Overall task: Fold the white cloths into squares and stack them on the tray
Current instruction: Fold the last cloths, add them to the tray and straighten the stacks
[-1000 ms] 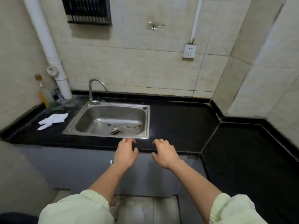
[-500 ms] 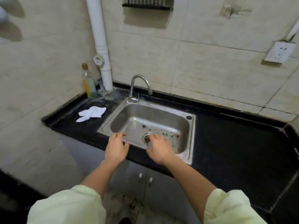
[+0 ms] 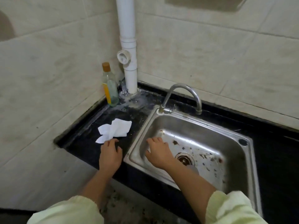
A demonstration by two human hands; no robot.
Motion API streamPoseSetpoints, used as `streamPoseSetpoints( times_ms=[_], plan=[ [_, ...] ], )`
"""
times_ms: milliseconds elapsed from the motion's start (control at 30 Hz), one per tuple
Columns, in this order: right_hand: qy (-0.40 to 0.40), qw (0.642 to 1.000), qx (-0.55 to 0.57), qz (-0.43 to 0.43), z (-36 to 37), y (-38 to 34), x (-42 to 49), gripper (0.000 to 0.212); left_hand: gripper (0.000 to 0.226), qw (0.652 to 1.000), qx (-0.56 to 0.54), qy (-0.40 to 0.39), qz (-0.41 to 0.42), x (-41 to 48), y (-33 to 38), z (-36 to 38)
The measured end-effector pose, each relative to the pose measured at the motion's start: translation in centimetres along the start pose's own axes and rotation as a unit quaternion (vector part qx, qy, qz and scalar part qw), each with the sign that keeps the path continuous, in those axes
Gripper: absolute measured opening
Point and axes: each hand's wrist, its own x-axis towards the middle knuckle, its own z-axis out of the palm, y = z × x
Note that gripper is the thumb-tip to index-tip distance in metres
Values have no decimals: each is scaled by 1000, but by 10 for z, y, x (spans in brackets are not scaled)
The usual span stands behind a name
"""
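Beside the stainless steel sink (image 3: pixel 210 126), on the left stretch of the black stone counter (image 3: pixel 84 143), lies the one crumpled white cloth (image 3: pixel 114 130) I can see. It is bunched at its middle, with the corners fanning out flat on the stone. My left grip (image 3: pixel 110 155) rests at its near edge, fingers loosely bent and apart. The tips are at the nearest corner, perhaps touching it, but nothing is pinched. My right grip (image 3: pixel 159 154) hovers over the left part of the sink basin, fingers relaxed and apart, holding nothing. No tray is in view.

I judge the cloth to be very light, thin and limp. It holds sharp creases much as a paper wipe would, so it will droop from wherever I lift it and keep no shape of its own. Whitish smears streak the counter behind it, toward the clear glass bottle with the brown cap (image 3: pixel 110 88). If that patch is wet, the cloth may cling or drag, and a thin sheet could tear if I yank it.

The bunched waist is the wrong place to hold, since that would only tighten the crumple. I would pinch the near pointed corner with my left, take the far right corner with my right, and draw the two apart to spread the cloth flat before creasing.
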Motion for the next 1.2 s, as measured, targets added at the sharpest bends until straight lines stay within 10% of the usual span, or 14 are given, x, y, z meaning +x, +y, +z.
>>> streamPoseSetpoints(
  times_ms=[667, 933, 1200],
  plan=[
    [-9, 999, -41, -30, 60, -50, 170, 35, 26, 996, -86, 6, -16, 109, -44, 11],
    [18, 972, 231, 29, 25, -29, 154, 12, 15, 990, -129, -27, 44, 114, -17, 0],
    [-7, 935, 351, 52, -21, 33, 79, 72, 16, 950, -141, -229, 161, 84, 51, 7]
  ],
)
